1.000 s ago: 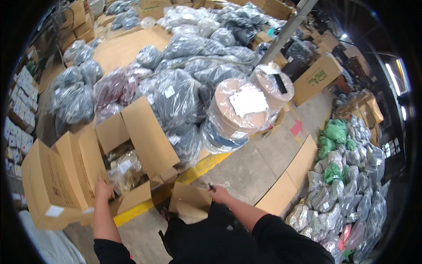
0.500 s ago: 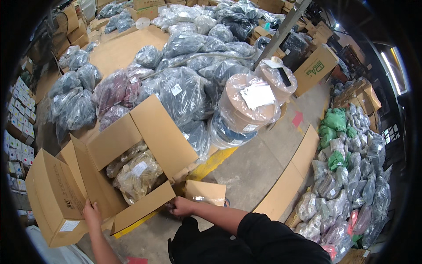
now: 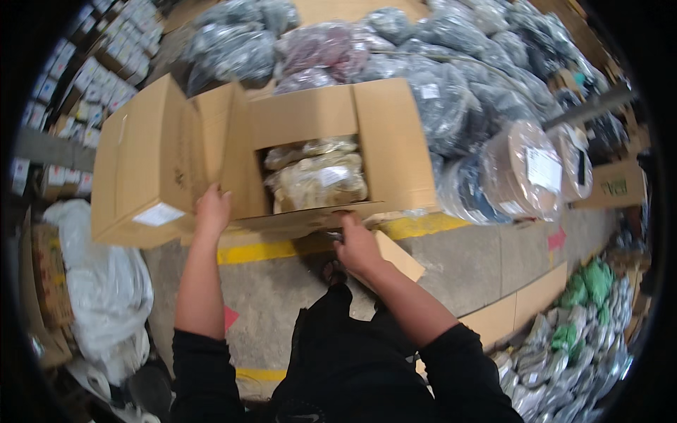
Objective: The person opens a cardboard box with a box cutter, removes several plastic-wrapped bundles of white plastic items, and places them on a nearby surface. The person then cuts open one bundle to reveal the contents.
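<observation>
An open cardboard carton (image 3: 303, 121) stands before me with its flaps spread outward. Inside lie beige goods in clear plastic bags (image 3: 321, 182), one with a white label. At the carton's left side, my left hand (image 3: 214, 209) is closed on the lower edge of the left flap (image 3: 236, 158). My right hand (image 3: 357, 241) grips the near flap (image 3: 300, 217) toward its right end, fingers curled at its upper edge. A small dark shape shows beside the right fingers; what it is I cannot make out. A closed carton (image 3: 141, 166) with a white label adjoins the left flap.
Bagged grey and maroon bundles (image 3: 451, 92) pile up behind the carton. Plastic-wrapped round drums (image 3: 511, 169) stand to the right. A small cardboard piece (image 3: 400, 255) lies by my feet. White plastic sheeting (image 3: 106, 275) is at left, more bagged goods (image 3: 564, 352) at lower right.
My view has swung, so the carton now sits more centrally and squarely before me. My right hand has come from beside the carton's near right corner onto the near flap. The left stays at its flap.
</observation>
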Motion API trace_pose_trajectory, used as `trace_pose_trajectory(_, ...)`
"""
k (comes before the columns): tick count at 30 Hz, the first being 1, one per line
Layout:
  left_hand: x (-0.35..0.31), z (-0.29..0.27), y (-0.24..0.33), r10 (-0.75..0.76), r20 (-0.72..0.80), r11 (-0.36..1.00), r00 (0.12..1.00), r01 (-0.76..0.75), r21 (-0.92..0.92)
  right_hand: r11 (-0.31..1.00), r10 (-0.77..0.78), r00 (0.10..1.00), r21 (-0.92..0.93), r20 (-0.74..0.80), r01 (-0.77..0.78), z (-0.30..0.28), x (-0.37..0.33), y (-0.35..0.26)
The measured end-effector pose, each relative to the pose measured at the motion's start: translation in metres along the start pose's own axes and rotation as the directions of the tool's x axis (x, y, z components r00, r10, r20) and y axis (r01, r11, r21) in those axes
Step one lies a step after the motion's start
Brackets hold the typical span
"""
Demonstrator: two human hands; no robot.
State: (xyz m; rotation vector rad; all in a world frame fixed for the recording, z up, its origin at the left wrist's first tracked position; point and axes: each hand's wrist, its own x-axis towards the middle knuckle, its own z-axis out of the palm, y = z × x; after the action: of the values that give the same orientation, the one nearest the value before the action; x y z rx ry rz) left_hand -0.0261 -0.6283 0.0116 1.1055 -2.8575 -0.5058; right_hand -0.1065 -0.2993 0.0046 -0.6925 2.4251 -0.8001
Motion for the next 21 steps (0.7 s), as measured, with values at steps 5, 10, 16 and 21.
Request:
trace_pose_trajectory(5, -0.012, -0.006, 0.008, 0.028, 0.026, 0.998, 0.999, -0.027, -0.052, 0.934, -0.156, 0.948, 0.271, -0.277, 0.232, -0.016, -0.027, 0.015)
trace_pose_trajectory(10, -0.042, -0.002, 0.005, -0.088, -0.005, 0.991, 0.996, 0.087, -0.099, 0.790, 0.325, 0.823, 0.612, -0.466, 0.035, -0.028, -0.038, 0.086)
trace_pose_trajectory(16, -0.060, 0.015, -0.004, -0.243, -0.010, 0.919, 0.970, 0.227, -0.321, 0.526, 0.710, 0.674, 0.789, -0.203, -0.317, -0.048, -0.005, 0.169)
trace_pose_trajectory(21, -0.059, 0.019, -0.009, -0.192, -0.035, 0.931, 0.981, 0.171, -0.322, 0.437, 0.746, 0.605, 0.890, -0.278, -0.129, -0.075, 0.028, 0.156)
